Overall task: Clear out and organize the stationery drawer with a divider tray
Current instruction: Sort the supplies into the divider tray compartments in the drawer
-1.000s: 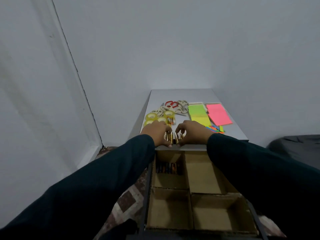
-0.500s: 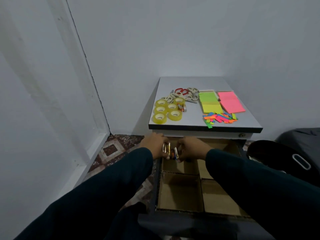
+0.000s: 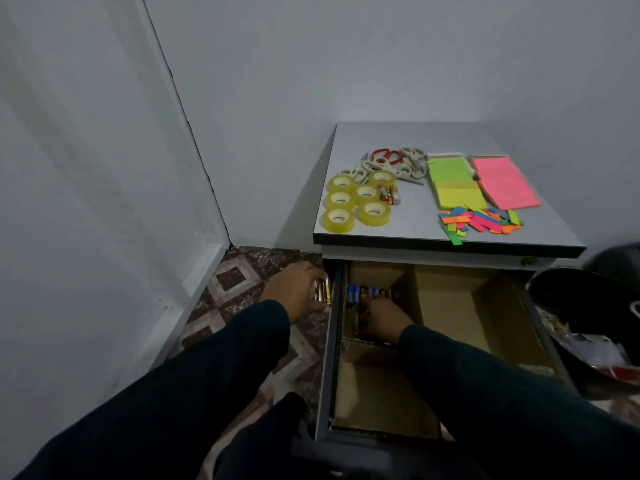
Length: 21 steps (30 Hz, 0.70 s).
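Gripping gold batteries (image 3: 321,292) upright outside the drawer (image 3: 328,344), left hand (image 3: 293,293) at 9 o'clock | right hand (image 3: 382,318) grasping batteries in tray compartment (image 3: 375,292) | earlier both hands together.

Yellow tape rolls (image 3: 356,199), green, yellow and pink sticky notes (image 3: 481,182), brown cardboard divider tray (image 3: 450,306), diamond-patterned floor (image 3: 235,289).

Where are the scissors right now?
In the head view, the scissors lie in a pile at the back of the cabinet top, just behind the tape rolls and left of the green sticky notes.
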Each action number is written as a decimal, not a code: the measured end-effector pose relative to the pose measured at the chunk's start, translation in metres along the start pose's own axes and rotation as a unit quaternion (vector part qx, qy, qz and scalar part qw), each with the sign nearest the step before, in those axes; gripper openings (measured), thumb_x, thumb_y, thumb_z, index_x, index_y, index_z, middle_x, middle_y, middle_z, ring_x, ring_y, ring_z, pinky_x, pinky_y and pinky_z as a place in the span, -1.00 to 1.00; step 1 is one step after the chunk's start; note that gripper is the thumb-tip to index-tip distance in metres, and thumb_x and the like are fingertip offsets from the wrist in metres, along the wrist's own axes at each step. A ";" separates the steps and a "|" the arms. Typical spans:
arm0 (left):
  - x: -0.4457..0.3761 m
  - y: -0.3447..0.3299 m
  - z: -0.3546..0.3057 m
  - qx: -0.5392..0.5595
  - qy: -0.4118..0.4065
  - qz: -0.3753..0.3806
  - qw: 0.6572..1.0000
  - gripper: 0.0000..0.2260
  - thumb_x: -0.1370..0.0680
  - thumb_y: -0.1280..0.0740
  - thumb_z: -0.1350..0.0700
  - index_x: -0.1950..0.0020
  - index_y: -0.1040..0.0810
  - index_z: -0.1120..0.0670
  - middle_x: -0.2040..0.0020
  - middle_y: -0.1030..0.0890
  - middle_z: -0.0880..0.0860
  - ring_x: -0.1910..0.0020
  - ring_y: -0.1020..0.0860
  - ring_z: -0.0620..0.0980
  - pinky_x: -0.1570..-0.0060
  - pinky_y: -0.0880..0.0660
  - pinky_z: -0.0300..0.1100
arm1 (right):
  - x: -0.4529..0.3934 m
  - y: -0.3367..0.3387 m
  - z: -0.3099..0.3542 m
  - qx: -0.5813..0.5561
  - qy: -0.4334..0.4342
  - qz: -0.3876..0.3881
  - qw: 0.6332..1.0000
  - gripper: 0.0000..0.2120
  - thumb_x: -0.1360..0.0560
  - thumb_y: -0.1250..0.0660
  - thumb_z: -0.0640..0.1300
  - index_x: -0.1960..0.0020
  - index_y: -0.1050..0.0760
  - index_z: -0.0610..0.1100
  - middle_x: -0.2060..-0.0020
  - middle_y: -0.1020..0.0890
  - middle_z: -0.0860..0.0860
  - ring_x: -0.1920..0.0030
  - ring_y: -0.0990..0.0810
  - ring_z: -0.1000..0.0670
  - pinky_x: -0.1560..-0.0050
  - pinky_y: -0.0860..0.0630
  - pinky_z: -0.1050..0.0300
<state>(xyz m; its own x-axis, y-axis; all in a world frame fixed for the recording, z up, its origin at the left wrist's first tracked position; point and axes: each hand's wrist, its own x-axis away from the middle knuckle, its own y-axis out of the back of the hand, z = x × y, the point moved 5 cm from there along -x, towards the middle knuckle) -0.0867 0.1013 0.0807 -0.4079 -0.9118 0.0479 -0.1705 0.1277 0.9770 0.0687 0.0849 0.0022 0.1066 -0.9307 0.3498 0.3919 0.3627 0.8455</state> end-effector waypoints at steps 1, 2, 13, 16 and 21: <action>0.000 -0.001 0.001 0.008 -0.002 -0.003 1.000 -0.48 -0.43 -0.44 -0.07 -0.36 -0.41 -0.02 -0.27 -0.45 0.01 -0.25 -0.40 -0.01 -0.19 -0.41 -0.12 | -0.002 -0.001 0.000 0.003 0.002 0.002 1.000 -0.56 -0.53 -0.29 -0.20 -0.39 -0.31 -0.12 -0.30 -0.44 -0.11 -0.26 -0.46 -0.05 -0.28 -0.41 0.11; 0.000 -0.003 0.003 0.018 -0.004 -0.003 1.000 -0.48 -0.43 -0.44 -0.07 -0.36 -0.42 -0.02 -0.26 -0.46 0.01 -0.24 -0.40 -0.01 -0.19 -0.40 -0.13 | -0.005 -0.004 0.001 0.004 0.004 0.004 1.000 -0.55 -0.53 -0.28 -0.20 -0.40 -0.30 -0.12 -0.31 -0.42 -0.12 -0.27 -0.44 -0.06 -0.28 -0.39 0.10; 0.000 -0.021 0.005 0.071 -0.028 0.009 0.997 -0.46 -0.42 -0.46 -0.03 -0.36 -0.42 0.02 -0.30 -0.44 0.02 -0.28 -0.38 -0.02 -0.24 -0.36 -0.15 | -0.019 -0.015 -0.002 -0.095 -0.040 -0.025 0.994 -0.40 -0.50 -0.32 -0.22 -0.48 -0.18 -0.08 -0.45 -0.22 -0.13 -0.37 -0.36 -0.10 -0.36 -0.36 0.03; -0.001 -0.021 0.005 0.071 -0.029 0.008 0.997 -0.46 -0.42 -0.46 -0.04 -0.37 -0.41 0.01 -0.31 -0.44 0.01 -0.29 -0.37 -0.03 -0.25 -0.36 -0.15 | -0.019 -0.014 -0.007 -0.142 -0.071 -0.044 0.986 -0.46 -0.54 -0.27 -0.22 -0.47 -0.18 -0.13 -0.39 -0.34 -0.13 -0.33 -0.41 -0.07 -0.32 -0.38 0.06; 0.000 -0.022 0.003 0.077 -0.029 0.007 0.997 -0.45 -0.42 -0.46 -0.04 -0.37 -0.41 0.02 -0.30 -0.44 0.03 -0.28 -0.39 -0.01 -0.25 -0.38 -0.09 | -0.018 -0.016 -0.022 -0.236 -0.169 -0.013 0.957 -0.58 -0.51 -0.32 -0.25 -0.34 -0.34 -0.20 -0.19 -0.52 -0.12 -0.17 -0.52 -0.07 -0.20 -0.48 0.08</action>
<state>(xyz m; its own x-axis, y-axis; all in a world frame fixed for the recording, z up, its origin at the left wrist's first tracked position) -0.0861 0.0996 0.0588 -0.4622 -0.8857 0.0441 -0.2982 0.2021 0.9329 0.0808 0.0946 -0.0268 -0.1793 -0.8415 0.5097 0.7676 0.2044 0.6074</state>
